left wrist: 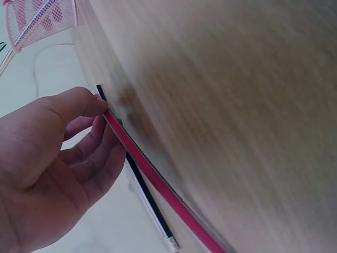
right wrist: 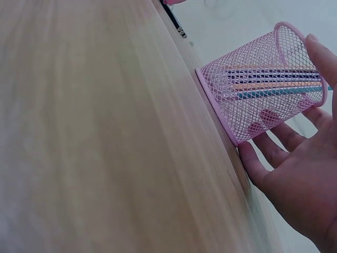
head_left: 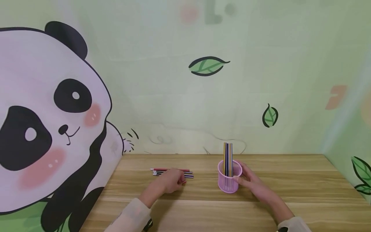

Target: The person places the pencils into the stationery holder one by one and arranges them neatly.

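My left hand [head_left: 171,181] pinches a red pencil [left wrist: 158,182] between thumb and fingertips, low over the table. In the left wrist view the pencil slants down past the fingers. Just beyond that hand lie several pencils side by side, among them a red pencil [head_left: 162,169] and a dark striped pencil [head_left: 189,176]; the hand covers part of them. My right hand [head_left: 258,188] holds a pink mesh pen cup [right wrist: 253,113] upright on the table, thumb at the rim and fingers along the side. A bundle of striped pencils [head_left: 227,154] stands inside it.
The wooden table [head_left: 203,212] runs back to a pale green wall cloth [head_left: 162,96] printed with leaves. A large cartoon panda [head_left: 52,106] covers the left side. Another printed side panel [head_left: 357,135] rises on the right.
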The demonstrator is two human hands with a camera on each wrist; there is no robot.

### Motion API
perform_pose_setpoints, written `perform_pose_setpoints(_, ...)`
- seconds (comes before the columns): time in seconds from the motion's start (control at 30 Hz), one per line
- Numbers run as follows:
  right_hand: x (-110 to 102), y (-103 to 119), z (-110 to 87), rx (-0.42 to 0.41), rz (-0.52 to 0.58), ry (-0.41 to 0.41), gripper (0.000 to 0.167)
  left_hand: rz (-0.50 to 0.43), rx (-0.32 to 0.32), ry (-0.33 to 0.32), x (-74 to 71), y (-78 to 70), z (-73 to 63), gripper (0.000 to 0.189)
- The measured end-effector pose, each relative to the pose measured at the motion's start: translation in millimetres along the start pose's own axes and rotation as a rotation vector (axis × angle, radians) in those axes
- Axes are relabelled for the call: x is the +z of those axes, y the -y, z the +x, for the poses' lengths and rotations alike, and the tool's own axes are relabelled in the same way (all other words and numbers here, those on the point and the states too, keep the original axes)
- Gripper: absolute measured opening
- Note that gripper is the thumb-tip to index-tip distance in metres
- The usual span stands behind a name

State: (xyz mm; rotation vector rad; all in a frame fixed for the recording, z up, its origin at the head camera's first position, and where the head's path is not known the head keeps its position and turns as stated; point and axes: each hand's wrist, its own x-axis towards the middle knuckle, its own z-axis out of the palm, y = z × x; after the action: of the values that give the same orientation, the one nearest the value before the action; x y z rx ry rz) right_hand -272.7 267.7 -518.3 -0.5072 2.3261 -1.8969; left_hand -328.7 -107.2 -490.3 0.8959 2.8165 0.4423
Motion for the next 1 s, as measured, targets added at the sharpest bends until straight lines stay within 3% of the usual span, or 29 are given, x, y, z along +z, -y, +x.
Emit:
perform_pose_setpoints(0.17, -2, 0, -1.1, 0.009, -0.014, -0.008, 0.071, 0.058, 0.101, -0.055, -4.3, -5.1, 1.7, 0.015)
perform_pose_setpoints(0.3, -2, -1, -1.3, 0.022, -0.017, -0.018, 0.071, 0.046, 0.180, -0.092, -12.3, -18.5, 2.6, 0.014)
perform_pose_setpoints(0.67, -3, -3, -1.4, 0.020, -0.003, -0.011, 0.070, 0.058, 0.329, -0.195, -34.3, -67.9, 3.4, 0.014)
perform_pose_setpoints(1.0, -1, -7, 1.6, 0.016, 0.007, -0.004, 0.069, -0.008, 0.412, -0.275, -47.0, -89.9, -0.3, 0.013)
